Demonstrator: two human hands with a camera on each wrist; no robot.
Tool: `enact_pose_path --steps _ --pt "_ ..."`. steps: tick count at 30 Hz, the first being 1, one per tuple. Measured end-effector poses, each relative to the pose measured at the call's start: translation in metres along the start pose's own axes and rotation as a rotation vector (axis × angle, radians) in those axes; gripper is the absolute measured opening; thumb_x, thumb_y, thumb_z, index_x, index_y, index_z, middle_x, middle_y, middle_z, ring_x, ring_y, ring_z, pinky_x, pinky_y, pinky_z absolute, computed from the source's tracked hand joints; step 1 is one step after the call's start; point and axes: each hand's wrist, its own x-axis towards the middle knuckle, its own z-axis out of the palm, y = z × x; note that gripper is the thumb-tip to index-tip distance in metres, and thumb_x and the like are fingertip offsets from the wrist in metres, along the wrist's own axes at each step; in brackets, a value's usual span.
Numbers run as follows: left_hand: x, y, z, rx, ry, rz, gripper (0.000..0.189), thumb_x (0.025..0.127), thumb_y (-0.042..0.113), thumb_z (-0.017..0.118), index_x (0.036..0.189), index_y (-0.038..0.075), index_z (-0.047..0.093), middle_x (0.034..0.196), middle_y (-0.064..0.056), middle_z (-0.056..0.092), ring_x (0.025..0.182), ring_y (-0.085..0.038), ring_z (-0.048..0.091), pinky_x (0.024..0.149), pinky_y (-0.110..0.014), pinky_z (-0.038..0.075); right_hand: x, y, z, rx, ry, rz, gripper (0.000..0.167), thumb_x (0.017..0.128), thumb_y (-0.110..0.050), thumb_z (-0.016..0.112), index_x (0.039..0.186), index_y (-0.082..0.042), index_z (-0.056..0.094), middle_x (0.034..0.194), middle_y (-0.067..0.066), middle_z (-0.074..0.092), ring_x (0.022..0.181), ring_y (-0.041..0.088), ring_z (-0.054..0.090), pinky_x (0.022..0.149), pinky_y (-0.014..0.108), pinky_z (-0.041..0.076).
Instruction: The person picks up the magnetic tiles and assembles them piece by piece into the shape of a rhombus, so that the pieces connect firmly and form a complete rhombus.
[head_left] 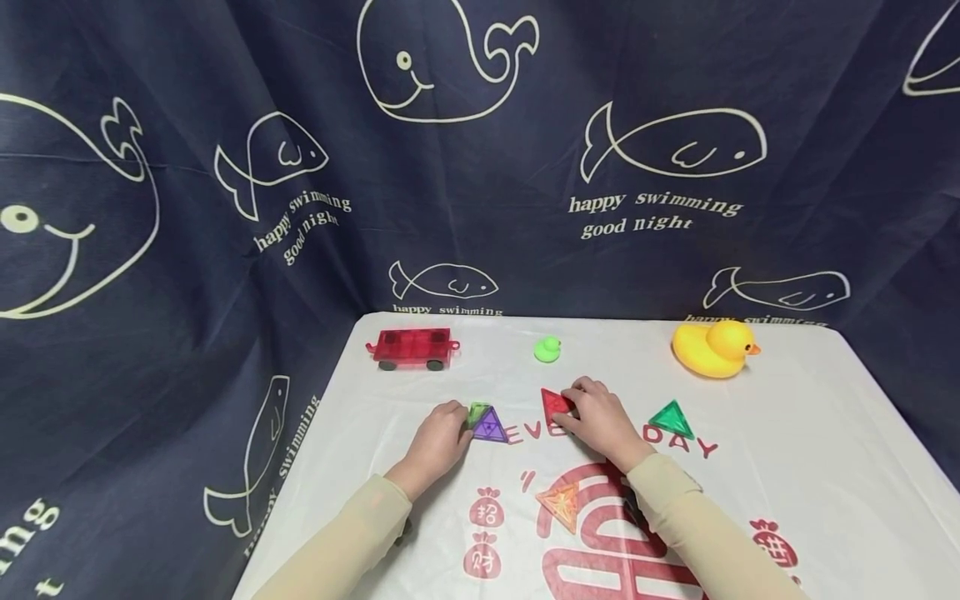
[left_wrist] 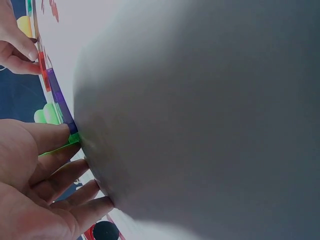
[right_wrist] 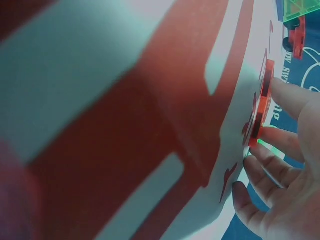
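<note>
At the left of the printed lettering, my left hand [head_left: 437, 443] pinches a green triangular magnetic tile [head_left: 476, 412] between thumb and index finger. A purple triangular tile [head_left: 491, 426] overlaps it on the right, close by the thumb tip in the left wrist view. My right hand [head_left: 606, 423] has its thumb and fingers at the edges of a red triangular tile [head_left: 553, 405], partly covered by the fingers. An orange triangular tile [head_left: 564, 505] lies nearer me between the forearms. To the right of my right hand is a dark green triangular tile [head_left: 672, 419].
Along the back of the white printed tablecloth [head_left: 795, 417] stand a red toy wagon [head_left: 412, 346] with black wheels, a small green duck [head_left: 547, 349] and a larger yellow duck [head_left: 712, 348]. A dark blue curtain [head_left: 525, 217] with whales and fish hangs behind the table.
</note>
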Motion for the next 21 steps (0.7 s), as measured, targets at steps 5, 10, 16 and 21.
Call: enact_pose_path --steps 5,10,16,21 --pt "0.0 0.001 0.0 0.004 -0.005 -0.011 0.023 0.092 0.013 0.079 0.111 0.002 0.072 0.107 -0.008 0.068 0.103 -0.026 0.067 0.092 -0.041 0.056 0.002 -0.003 0.001 0.013 -0.014 0.037 0.052 0.087 -0.032 0.087 0.122 0.003 0.072 0.114 0.017 0.063 0.101 0.032 0.06 0.092 0.052 0.052" --pt "0.0 0.001 0.0 0.005 -0.005 -0.012 0.023 0.092 0.013 0.08 0.111 0.002 0.072 0.107 -0.008 0.068 0.103 -0.026 0.067 0.092 -0.041 0.056 0.003 -0.007 0.0 0.058 -0.011 0.072 0.048 0.085 -0.027 0.089 0.118 0.004 0.071 0.107 0.015 0.065 0.094 0.029 0.062 0.089 0.05 0.054" --pt "-0.001 0.001 0.0 0.01 0.002 -0.001 0.022 0.092 0.012 0.08 0.109 0.002 0.072 0.106 -0.009 0.068 0.102 -0.027 0.067 0.091 -0.041 0.056 0.004 -0.008 0.001 0.1 0.018 0.083 0.044 0.084 -0.022 0.09 0.114 0.004 0.071 0.1 0.012 0.065 0.086 0.025 0.059 0.084 0.046 0.054" --pt "-0.001 0.0 0.001 0.011 0.012 0.012 0.02 0.091 0.012 0.081 0.106 0.003 0.072 0.104 -0.008 0.068 0.1 -0.026 0.067 0.09 -0.041 0.056 0.004 -0.011 0.001 0.122 0.025 0.085 0.042 0.082 -0.021 0.09 0.111 0.003 0.071 0.095 0.01 0.063 0.082 0.022 0.057 0.08 0.043 0.054"
